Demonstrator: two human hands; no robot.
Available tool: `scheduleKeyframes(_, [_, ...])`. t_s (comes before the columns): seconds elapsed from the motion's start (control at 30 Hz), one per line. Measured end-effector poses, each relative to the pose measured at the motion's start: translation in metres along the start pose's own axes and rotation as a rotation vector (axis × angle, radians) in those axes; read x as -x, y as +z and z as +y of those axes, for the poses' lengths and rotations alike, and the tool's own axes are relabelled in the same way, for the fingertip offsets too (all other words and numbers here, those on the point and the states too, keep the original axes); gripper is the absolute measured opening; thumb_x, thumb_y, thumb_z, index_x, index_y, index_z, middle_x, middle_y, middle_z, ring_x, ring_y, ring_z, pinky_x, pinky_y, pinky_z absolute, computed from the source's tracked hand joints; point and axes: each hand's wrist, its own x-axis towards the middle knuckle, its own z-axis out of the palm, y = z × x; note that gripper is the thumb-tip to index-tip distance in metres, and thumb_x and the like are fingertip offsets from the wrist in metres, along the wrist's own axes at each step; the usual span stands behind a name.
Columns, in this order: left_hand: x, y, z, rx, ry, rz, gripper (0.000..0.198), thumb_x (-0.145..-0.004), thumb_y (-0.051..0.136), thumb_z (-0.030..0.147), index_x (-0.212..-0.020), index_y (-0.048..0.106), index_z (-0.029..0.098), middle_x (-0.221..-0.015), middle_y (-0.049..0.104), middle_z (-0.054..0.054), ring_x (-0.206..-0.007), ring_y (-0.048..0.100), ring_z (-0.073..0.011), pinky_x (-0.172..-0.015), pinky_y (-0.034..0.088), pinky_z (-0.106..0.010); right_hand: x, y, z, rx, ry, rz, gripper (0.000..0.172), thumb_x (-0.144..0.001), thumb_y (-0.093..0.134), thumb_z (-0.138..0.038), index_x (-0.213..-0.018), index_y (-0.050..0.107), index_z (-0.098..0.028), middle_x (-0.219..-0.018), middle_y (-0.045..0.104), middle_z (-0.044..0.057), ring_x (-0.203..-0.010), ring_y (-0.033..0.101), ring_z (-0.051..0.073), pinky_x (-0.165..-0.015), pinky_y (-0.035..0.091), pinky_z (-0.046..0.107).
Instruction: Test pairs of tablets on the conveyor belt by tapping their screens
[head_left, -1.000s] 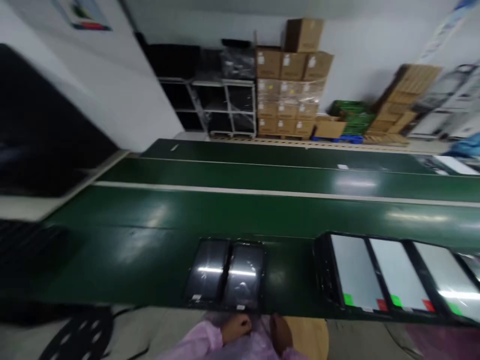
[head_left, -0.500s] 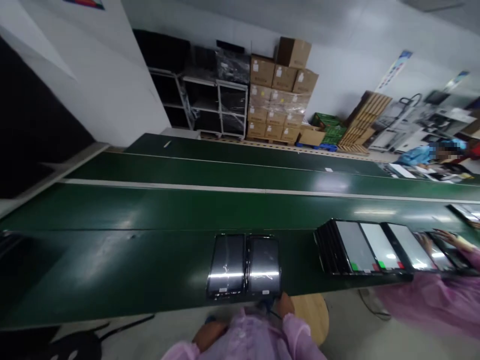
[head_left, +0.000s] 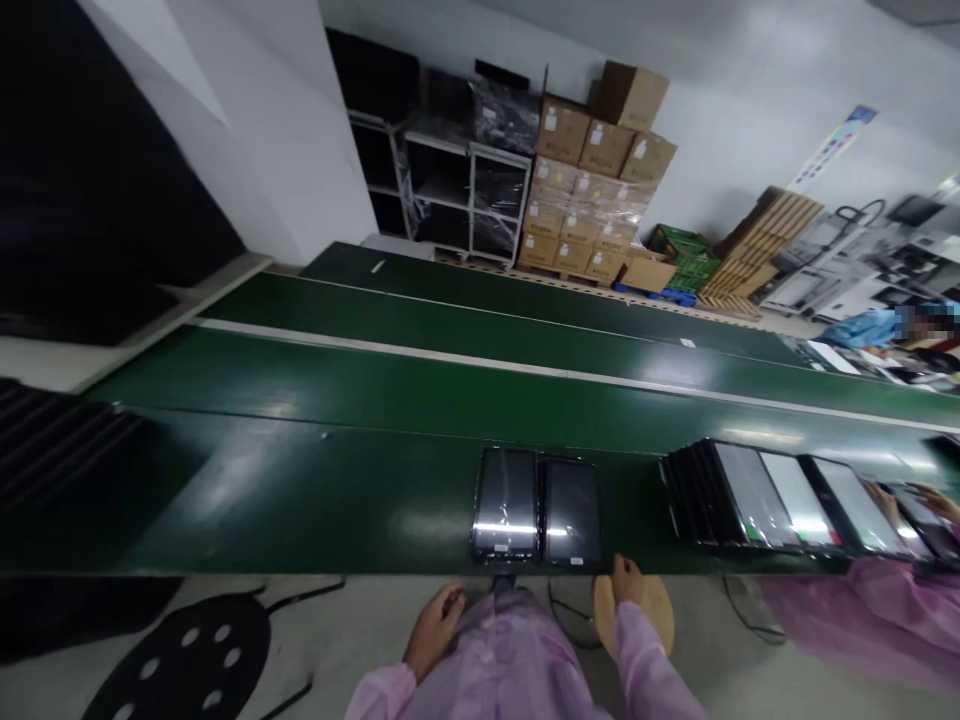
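Observation:
Two dark, glossy, black-framed screen panels lie side by side at the front edge of the green table. The left panel (head_left: 506,503) and the right panel (head_left: 573,510) each carry a small white label near the lower edge. My left hand (head_left: 437,625) hangs in front of the table, below the left panel, its fingers curled with nothing visible in them. Beside the lower right corner of the right panel, my right hand (head_left: 627,580) is at the table edge, a little apart from the panel. Its fingers are curled in, and I see nothing held.
Rightward on the green table (head_left: 375,395) leans a row of similar panels (head_left: 754,495), where a co-worker's hands (head_left: 885,503) are at work. A round wooden stool (head_left: 656,610) stands below the edge; a black stool (head_left: 191,655) is at left. Another person (head_left: 870,328) sits far right.
The view has swung left, so the scene sits further right. My right hand has come away from the right panel's corner. My left hand has come into clearer view in front of the table.

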Motion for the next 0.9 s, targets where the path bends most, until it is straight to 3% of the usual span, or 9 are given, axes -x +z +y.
scheduleKeyframes(0.1, [-0.022,0.005,0.009,0.138,-0.109,0.142,0.064,-0.084,0.044,0.065,-0.122,0.065,0.017,-0.131,0.071,-0.014,-0.126,0.065,-0.0285,-0.11,0.049,-0.035,-0.044,0.002,-0.028,-0.056,0.013,-0.072,0.065,-0.084,0.043,-0.058,-0.112,0.071,-0.006,-0.116,0.073,0.027,-0.114,0.07,0.039,-0.097,0.053,0.043])
scheduleKeyframes(0.2, [-0.048,0.004,0.026,0.144,-0.175,0.188,0.067,-0.085,0.051,0.055,-0.135,0.056,0.011,-0.145,0.061,-0.019,-0.137,0.057,-0.0282,-0.117,0.041,-0.035,-0.072,0.024,-0.061,-0.114,-0.029,-0.139,0.082,-0.079,0.055,-0.065,-0.13,0.063,-0.002,-0.133,0.066,0.027,-0.126,0.064,0.037,-0.105,0.048,0.038])
scheduleKeyframes(0.3, [-0.071,0.001,0.049,0.0,-0.181,0.215,0.067,-0.087,0.055,0.047,-0.143,0.049,0.009,-0.152,0.053,-0.021,-0.145,0.048,-0.0298,-0.122,0.034,-0.039,-0.085,0.049,-0.085,-0.169,-0.077,-0.162,0.087,-0.078,0.059,-0.063,-0.14,0.055,-0.003,-0.142,0.06,0.026,-0.134,0.058,0.036,-0.111,0.043,0.037])
scheduleKeyframes(0.4, [-0.094,0.002,0.079,-0.274,-0.034,0.308,0.063,-0.089,0.052,0.037,-0.147,0.046,0.012,-0.157,0.048,-0.018,-0.15,0.039,-0.0312,-0.126,0.027,-0.045,-0.092,0.063,-0.098,-0.224,-0.122,-0.15,0.091,-0.078,0.062,-0.06,-0.148,0.046,-0.004,-0.153,0.051,0.025,-0.143,0.048,0.035,-0.116,0.037,0.036])
scheduleKeyframes(0.47, [-0.113,0.006,0.105,-0.465,0.166,0.293,0.06,-0.09,0.05,0.029,-0.148,0.047,0.015,-0.161,0.044,-0.014,-0.153,0.033,-0.0303,-0.128,0.022,-0.048,-0.094,0.065,-0.103,-0.245,-0.145,-0.138,0.093,-0.078,0.063,-0.059,-0.149,0.044,-0.003,-0.154,0.048,0.026,-0.145,0.045,0.036,-0.118,0.035,0.038])
scheduleKeyframes(0.57, [-0.153,0.023,0.153,-0.627,0.419,0.105,0.058,-0.092,0.049,0.027,-0.149,0.049,0.016,-0.161,0.044,-0.013,-0.154,0.031,-0.0289,-0.13,0.019,-0.048,-0.091,0.061,-0.108,-0.222,-0.127,-0.132,0.091,-0.079,0.06,-0.061,-0.147,0.044,-0.003,-0.148,0.053,0.027,-0.14,0.05,0.039,-0.115,0.038,0.043])
scheduleKeyframes(0.7, [-0.205,0.056,0.206,-0.683,0.423,0.053,0.059,-0.091,0.052,0.029,-0.147,0.051,0.012,-0.158,0.047,-0.017,-0.152,0.034,-0.0314,-0.13,0.014,-0.052,-0.08,0.054,-0.11,-0.171,-0.018,-0.14,0.093,-0.079,0.055,-0.072,-0.146,0.047,-0.008,-0.143,0.059,0.026,-0.132,0.057,0.042,-0.108,0.045,0.048])
scheduleKeyframes(0.8, [-0.225,0.074,0.215,-0.648,0.373,0.126,0.053,-0.087,0.052,0.025,-0.139,0.058,0.014,-0.142,0.061,-0.018,-0.14,0.048,-0.0305,-0.13,0.012,-0.053,-0.077,0.055,-0.098,-0.155,0.014,-0.143,0.097,-0.076,0.052,-0.081,-0.147,0.05,-0.015,-0.143,0.06,0.024,-0.128,0.061,0.044,-0.102,0.05,0.052])
scheduleKeyframes(0.9, [-0.234,0.081,0.202,-0.605,0.4,0.169,0.053,-0.085,0.055,0.027,-0.137,0.062,0.018,-0.135,0.065,-0.016,-0.133,0.054,-0.0304,-0.131,0.009,-0.053,-0.093,0.072,-0.075,-0.121,0.011,-0.173,0.099,-0.07,0.056,-0.085,-0.152,0.049,-0.03,-0.136,0.065,0.021,-0.122,0.064,0.047,-0.089,0.057,0.06])
